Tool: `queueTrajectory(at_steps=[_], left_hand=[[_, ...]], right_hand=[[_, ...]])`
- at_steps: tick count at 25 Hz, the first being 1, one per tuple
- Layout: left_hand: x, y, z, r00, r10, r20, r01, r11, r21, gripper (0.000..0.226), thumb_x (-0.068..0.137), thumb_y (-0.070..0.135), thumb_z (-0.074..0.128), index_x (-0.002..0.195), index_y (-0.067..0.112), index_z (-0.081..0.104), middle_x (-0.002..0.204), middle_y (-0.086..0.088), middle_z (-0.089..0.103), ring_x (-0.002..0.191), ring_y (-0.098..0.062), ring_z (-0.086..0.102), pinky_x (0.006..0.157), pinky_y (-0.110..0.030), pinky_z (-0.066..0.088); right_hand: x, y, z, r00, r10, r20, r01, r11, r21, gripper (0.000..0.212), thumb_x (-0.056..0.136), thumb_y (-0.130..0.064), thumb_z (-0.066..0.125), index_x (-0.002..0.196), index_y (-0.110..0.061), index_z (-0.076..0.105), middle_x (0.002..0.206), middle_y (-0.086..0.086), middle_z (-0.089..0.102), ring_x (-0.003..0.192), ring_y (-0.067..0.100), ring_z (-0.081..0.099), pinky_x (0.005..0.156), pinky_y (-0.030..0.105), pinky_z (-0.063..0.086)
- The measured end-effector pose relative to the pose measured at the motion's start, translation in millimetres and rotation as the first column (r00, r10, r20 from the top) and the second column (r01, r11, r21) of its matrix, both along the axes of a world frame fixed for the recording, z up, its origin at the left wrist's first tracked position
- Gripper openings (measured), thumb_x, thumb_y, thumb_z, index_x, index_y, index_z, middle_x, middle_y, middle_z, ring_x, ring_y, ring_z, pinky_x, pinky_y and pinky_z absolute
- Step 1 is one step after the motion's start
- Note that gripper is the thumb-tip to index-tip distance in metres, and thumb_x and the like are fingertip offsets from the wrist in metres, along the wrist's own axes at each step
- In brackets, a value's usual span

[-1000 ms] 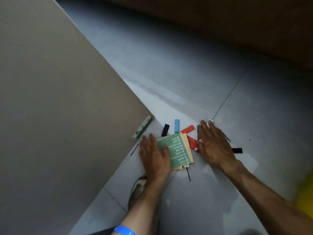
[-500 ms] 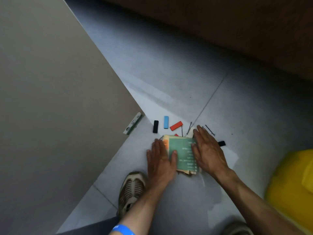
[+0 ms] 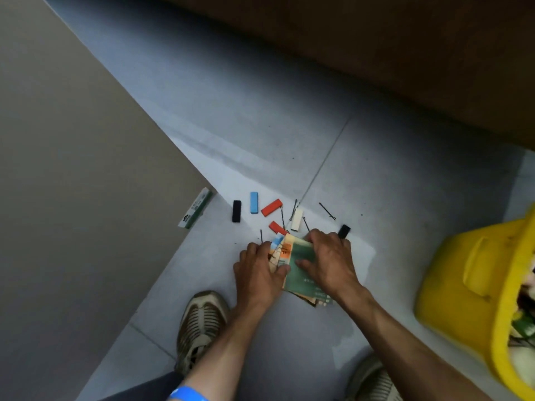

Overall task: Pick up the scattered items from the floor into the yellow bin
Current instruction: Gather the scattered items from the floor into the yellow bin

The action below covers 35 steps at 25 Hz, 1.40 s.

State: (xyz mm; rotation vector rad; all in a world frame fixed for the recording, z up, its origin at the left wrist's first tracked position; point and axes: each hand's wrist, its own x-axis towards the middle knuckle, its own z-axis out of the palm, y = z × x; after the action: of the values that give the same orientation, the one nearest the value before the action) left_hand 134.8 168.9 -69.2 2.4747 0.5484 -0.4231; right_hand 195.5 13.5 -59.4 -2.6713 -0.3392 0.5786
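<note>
Two hands are on the stack of cards (image 3: 301, 267) at the lower middle of the frame. My left hand (image 3: 257, 276) curls round its left edge, thumb on top; my right hand (image 3: 330, 261) grips the right side, thumb pressed on the green top card and fingers bent over the far edge. The stack is fanned, with orange and blue cards showing under the green one, and its near corner pokes out below my right wrist. I cannot tell whether it is off the floor (image 3: 260, 117).

Just beyond my hands, loose pieces lie on the grey tile: a black block (image 3: 236, 211), a blue block (image 3: 254, 202) beside it, a red block (image 3: 271, 207), a second red block (image 3: 277, 228) touching the far edge of the cards, and a cream block (image 3: 297, 219). Another black block (image 3: 343, 231) sits just past my right knuckles. Several thin hairpins (image 3: 327, 211) are scattered among them.

A green-and-white packet (image 3: 194, 208) lies at the edge of the large beige panel (image 3: 72, 183) that fills the left of the frame.

My yellow bin (image 3: 469, 285) is at the right edge, well apart from the blocks, with things already inside. My shoes (image 3: 201, 319) are at the bottom, and a blue wristband (image 3: 188, 394) is on my left arm.
</note>
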Motion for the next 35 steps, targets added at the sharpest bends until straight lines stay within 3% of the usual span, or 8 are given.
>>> queueTrajectory(at_steps=[5,10,14,17,19,22,25,35], left_hand=[[7,-9,35,0.937,0.349,-0.002,-0.288,0.772,-0.567,0.025,0.085,0.017,0.071,0.104,0.033,0.067,0.100,0.009,0.074,0.084,0.003,0.067,0.067,-0.013,0.053],[9,-42,109,0.928,0.363,0.080,-0.180,0.627,-0.758,0.026,0.087,-0.004,0.064,0.094,0.019,0.072,0.095,-0.005,0.075,0.082,-0.020,0.069,0.073,-0.034,0.058],[27,-108,180,0.942,0.263,0.208,0.036,0.538,-0.842,0.019,0.093,0.003,0.060,0.108,0.008,0.070,0.083,0.003,0.075,0.064,-0.005,0.064,0.050,-0.015,0.048],[37,-179,223,0.951,0.100,0.292,0.214,0.471,-0.856,0.027,0.093,0.004,0.060,0.115,0.018,0.067,0.099,-0.002,0.073,0.075,-0.004,0.068,0.059,-0.020,0.053],[38,-219,237,0.952,0.028,0.304,0.257,0.465,-0.847,0.035,0.093,0.008,0.061,0.124,0.023,0.062,0.107,0.001,0.071,0.084,-0.008,0.069,0.070,-0.029,0.059],[34,-243,230,0.973,-0.017,0.230,0.197,0.582,-0.789,0.054,0.093,0.022,0.062,0.144,0.022,0.044,0.133,-0.001,0.059,0.106,-0.006,0.059,0.093,-0.028,0.049],[12,-219,206,0.985,0.014,0.174,0.118,0.679,-0.725,0.056,0.095,0.022,0.059,0.147,0.023,0.039,0.146,-0.002,0.049,0.130,-0.014,0.048,0.097,-0.024,0.039],[-5,-47,127,0.943,0.321,0.091,-0.259,0.876,-0.407,0.029,0.092,0.013,0.057,0.119,0.021,0.063,0.119,-0.003,0.066,0.105,-0.019,0.061,0.088,-0.031,0.050]], right_hand=[[3,-34,51,0.944,-0.299,-0.137,0.328,0.885,0.329,0.025,0.085,-0.027,0.069,0.078,-0.034,0.046,0.076,-0.012,0.059,0.070,0.003,0.054,0.056,0.019,0.040],[-25,-80,116,0.860,-0.446,-0.248,0.505,0.672,0.542,0.020,0.083,-0.013,0.073,0.080,-0.017,0.054,0.077,0.004,0.069,0.068,0.015,0.058,0.064,0.033,0.047],[-60,-144,183,0.677,-0.648,-0.350,0.626,0.257,0.736,0.015,0.086,-0.009,0.070,0.086,-0.014,0.056,0.084,0.014,0.074,0.072,0.025,0.069,0.062,0.036,0.055],[-81,-200,226,0.422,-0.789,-0.447,0.615,-0.113,0.780,0.015,0.085,-0.016,0.073,0.094,-0.016,0.061,0.088,0.008,0.076,0.077,0.024,0.074,0.062,0.034,0.058],[-92,-232,245,0.268,-0.858,-0.439,0.621,-0.195,0.759,0.020,0.085,-0.021,0.073,0.101,-0.017,0.061,0.095,0.007,0.075,0.081,0.023,0.074,0.066,0.036,0.059],[-103,-260,251,0.220,-0.964,-0.150,0.806,0.092,0.585,0.043,0.089,-0.037,0.067,0.127,-0.022,0.053,0.123,0.005,0.065,0.102,0.022,0.066,0.079,0.036,0.055],[-109,-245,243,0.426,-0.897,0.115,0.788,0.431,0.440,0.060,0.089,-0.042,0.062,0.143,-0.027,0.040,0.141,0.002,0.052,0.126,0.024,0.051,0.101,0.044,0.046],[-54,-65,153,0.921,-0.387,-0.054,0.369,0.818,0.441,0.018,0.091,-0.018,0.064,0.105,-0.029,0.066,0.106,-0.009,0.068,0.086,-0.005,0.060,0.064,0.007,0.044]])
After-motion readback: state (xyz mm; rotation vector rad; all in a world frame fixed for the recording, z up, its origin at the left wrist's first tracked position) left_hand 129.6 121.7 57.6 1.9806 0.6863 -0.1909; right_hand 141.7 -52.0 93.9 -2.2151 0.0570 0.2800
